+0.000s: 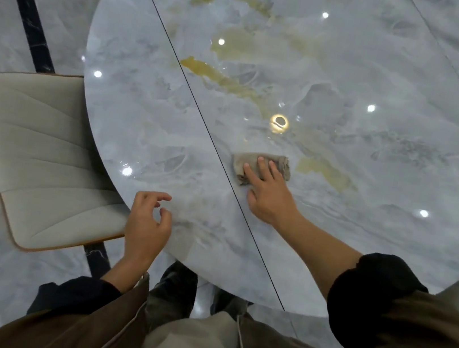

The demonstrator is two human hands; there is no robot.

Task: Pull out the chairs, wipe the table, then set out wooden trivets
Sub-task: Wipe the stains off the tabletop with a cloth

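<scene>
Pressing cloth (281,165) with flat right hand (269,197) | left hand (147,227) grip released | chair (38,151) beside table (354,88)

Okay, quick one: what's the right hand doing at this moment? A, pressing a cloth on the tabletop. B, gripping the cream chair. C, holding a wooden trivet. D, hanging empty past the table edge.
A: the right hand lies with straight fingers on the crumpled cloth, which sits on the marble table beside the dark seam.
</scene>
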